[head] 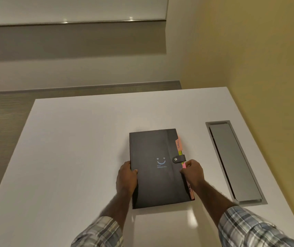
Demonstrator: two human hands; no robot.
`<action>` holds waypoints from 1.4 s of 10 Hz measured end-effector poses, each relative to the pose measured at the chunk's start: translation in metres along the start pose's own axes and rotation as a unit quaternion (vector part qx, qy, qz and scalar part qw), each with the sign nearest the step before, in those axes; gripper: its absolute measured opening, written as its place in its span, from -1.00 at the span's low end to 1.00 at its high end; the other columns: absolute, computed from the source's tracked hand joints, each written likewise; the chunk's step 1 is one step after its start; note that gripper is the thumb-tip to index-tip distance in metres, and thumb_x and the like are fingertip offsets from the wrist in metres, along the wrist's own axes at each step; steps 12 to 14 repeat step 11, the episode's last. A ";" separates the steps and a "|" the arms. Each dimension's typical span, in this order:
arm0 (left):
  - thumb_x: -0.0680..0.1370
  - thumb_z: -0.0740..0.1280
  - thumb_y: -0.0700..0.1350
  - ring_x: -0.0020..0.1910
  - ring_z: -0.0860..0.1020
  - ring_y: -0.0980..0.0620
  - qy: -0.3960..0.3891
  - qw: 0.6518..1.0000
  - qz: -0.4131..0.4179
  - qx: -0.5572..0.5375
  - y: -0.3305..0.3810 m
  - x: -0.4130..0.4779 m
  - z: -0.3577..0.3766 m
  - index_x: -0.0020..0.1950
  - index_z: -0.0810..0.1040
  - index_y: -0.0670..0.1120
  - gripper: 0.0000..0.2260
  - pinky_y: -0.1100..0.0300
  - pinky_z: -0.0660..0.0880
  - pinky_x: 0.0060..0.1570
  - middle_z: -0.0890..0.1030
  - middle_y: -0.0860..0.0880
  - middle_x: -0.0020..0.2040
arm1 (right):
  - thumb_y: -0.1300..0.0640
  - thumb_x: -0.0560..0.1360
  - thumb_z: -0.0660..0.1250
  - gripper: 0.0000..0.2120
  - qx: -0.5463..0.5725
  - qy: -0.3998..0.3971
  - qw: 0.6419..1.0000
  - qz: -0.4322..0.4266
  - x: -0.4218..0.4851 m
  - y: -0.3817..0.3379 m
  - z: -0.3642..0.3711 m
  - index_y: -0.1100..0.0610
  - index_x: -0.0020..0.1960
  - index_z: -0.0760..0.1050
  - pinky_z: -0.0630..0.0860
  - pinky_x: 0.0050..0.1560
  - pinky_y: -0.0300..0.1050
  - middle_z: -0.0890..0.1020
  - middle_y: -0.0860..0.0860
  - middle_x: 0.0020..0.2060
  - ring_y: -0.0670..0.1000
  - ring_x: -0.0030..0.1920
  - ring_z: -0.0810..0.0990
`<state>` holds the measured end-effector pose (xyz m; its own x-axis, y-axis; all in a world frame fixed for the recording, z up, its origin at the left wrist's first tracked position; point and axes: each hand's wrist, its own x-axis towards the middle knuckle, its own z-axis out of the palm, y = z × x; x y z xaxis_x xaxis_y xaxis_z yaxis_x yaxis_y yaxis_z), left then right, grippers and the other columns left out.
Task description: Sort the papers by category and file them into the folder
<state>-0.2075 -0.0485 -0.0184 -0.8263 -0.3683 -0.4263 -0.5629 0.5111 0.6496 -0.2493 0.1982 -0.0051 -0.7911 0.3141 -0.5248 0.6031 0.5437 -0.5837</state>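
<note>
Fingers curled on the folder's long edges: left hand [126, 177] on the left edge, right hand [193, 172] on the tab edge. Folder [157, 186] lies shut on the worktop [71, 157], long axis pointing away. Strap [179, 159] sits just beyond the right hand, so the right is nearer.

Dim warm light; glare patch on table [169, 227] near edge; soft blur, wide-angle bending.

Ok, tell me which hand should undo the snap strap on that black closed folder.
Probably the right hand: it grips the black folder at its tabbed edge just below the black snap strap, while the left hand holds the far spine edge, suited to steadying.
</note>
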 end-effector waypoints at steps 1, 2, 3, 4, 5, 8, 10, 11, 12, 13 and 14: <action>0.58 0.35 -0.13 0.10 0.64 -0.05 0.001 1.000 -0.001 0.014 0.004 -0.003 0.006 0.32 0.52 0.01 -0.69 0.02 0.60 0.12 0.64 0.02 0.20 | 0.30 0.52 0.43 -0.86 0.001 -0.019 1.000 0.010 0.007 0.006 0.000 0.17 -0.01 0.48 0.54 -0.17 -0.14 0.58 0.06 -0.16 -0.02 -0.21 0.54; 0.52 0.33 -0.06 0.03 0.65 -0.01 -0.004 1.000 -0.004 0.019 0.005 -0.005 0.012 0.25 0.51 0.13 -0.70 0.04 0.61 0.09 0.63 0.11 0.13 | 0.27 0.53 0.43 -0.83 -0.006 -0.043 0.999 0.008 0.008 0.012 0.001 0.14 0.03 0.47 0.61 -0.03 -0.05 0.59 0.05 -0.13 0.03 -0.14 0.58; 0.52 0.31 0.02 0.07 0.62 -0.10 0.010 0.997 -0.005 0.072 0.008 -0.010 0.017 0.28 0.47 0.09 -0.68 -0.03 0.61 0.07 0.57 -0.01 0.17 | 0.23 0.54 0.44 -0.77 -0.020 -0.072 0.997 0.004 0.005 0.020 0.004 0.13 0.12 0.44 0.61 0.04 -0.08 0.60 0.06 -0.04 0.07 -0.05 0.62; 0.58 0.31 -0.05 0.18 0.53 -0.17 0.023 0.985 -0.002 0.170 0.017 -0.024 0.023 0.30 0.43 -0.06 -0.69 -0.06 0.54 0.14 0.45 -0.10 0.26 | 0.16 0.54 0.46 -0.65 -0.056 -0.068 0.996 -0.011 0.000 0.024 0.010 0.14 0.27 0.46 0.63 0.11 -0.07 0.62 0.09 0.11 0.08 0.05 0.63; 0.57 0.29 -0.04 0.24 0.49 -0.18 0.028 0.971 0.045 0.235 0.014 -0.036 0.032 0.34 0.39 -0.10 -0.63 -0.05 0.52 0.21 0.38 -0.13 0.40 | 0.05 0.54 0.45 -0.41 -0.199 -0.028 0.978 -0.060 -0.014 0.020 0.014 0.08 0.49 0.30 0.58 0.22 -0.02 0.49 0.11 0.30 0.10 0.23 0.55; 0.67 0.13 0.16 0.65 -0.08 -0.15 -0.048 0.945 0.088 0.311 -0.013 -0.072 0.039 0.66 -0.02 -0.06 -0.35 0.00 0.03 0.62 -0.09 -0.09 0.68 | -0.22 0.63 0.18 -0.23 -0.398 -0.077 0.904 -0.134 -0.049 0.034 0.028 0.01 0.66 -0.13 0.05 0.56 0.28 -0.05 0.16 0.65 0.27 0.63 -0.04; 0.69 0.04 0.19 0.65 -0.16 -0.15 -0.042 0.940 0.090 0.326 -0.005 -0.082 0.008 0.67 -0.10 -0.03 -0.37 -0.04 -0.08 0.63 -0.19 -0.08 0.67 | -0.29 0.63 0.05 -0.25 -0.390 -0.050 0.901 -0.182 -0.065 0.032 0.023 0.00 0.66 -0.14 -0.01 0.56 0.29 -0.06 0.16 0.65 0.27 0.64 -0.07; 0.70 0.00 0.19 0.65 -0.20 -0.13 -0.040 0.934 0.109 0.337 0.001 -0.082 -0.006 0.66 -0.17 -0.01 -0.37 -0.04 -0.13 0.62 -0.23 -0.07 0.67 | -0.34 0.62 -0.11 -0.29 -0.365 0.002 0.900 -0.239 -0.073 0.029 0.026 0.04 0.62 0.18 0.24 0.45 0.38 0.26 0.23 0.58 0.32 0.56 0.23; 0.70 0.00 0.19 0.65 -0.20 -0.13 -0.040 0.934 0.109 0.337 0.001 -0.082 -0.006 0.66 -0.17 -0.01 -0.37 -0.04 -0.13 0.62 -0.23 -0.07 0.67 | -0.34 0.62 -0.11 -0.29 -0.365 0.002 0.900 -0.239 -0.073 0.029 0.026 0.04 0.62 0.18 0.24 0.45 0.38 0.26 0.23 0.58 0.32 0.56 0.23; 0.70 0.00 0.19 0.65 -0.20 -0.13 -0.040 0.934 0.109 0.337 0.001 -0.082 -0.006 0.66 -0.17 -0.01 -0.37 -0.04 -0.13 0.62 -0.23 -0.07 0.67 | -0.34 0.62 -0.11 -0.29 -0.365 0.002 0.900 -0.239 -0.073 0.029 0.026 0.04 0.62 0.18 0.24 0.45 0.38 0.26 0.23 0.58 0.32 0.56 0.23; 0.70 0.00 0.19 0.65 -0.20 -0.13 -0.040 0.934 0.109 0.337 0.001 -0.082 -0.006 0.66 -0.17 -0.01 -0.37 -0.04 -0.13 0.62 -0.23 -0.07 0.67 | -0.34 0.62 -0.11 -0.29 -0.365 0.002 0.900 -0.239 -0.073 0.029 0.026 0.04 0.62 0.18 0.24 0.45 0.38 0.26 0.23 0.58 0.32 0.56 0.23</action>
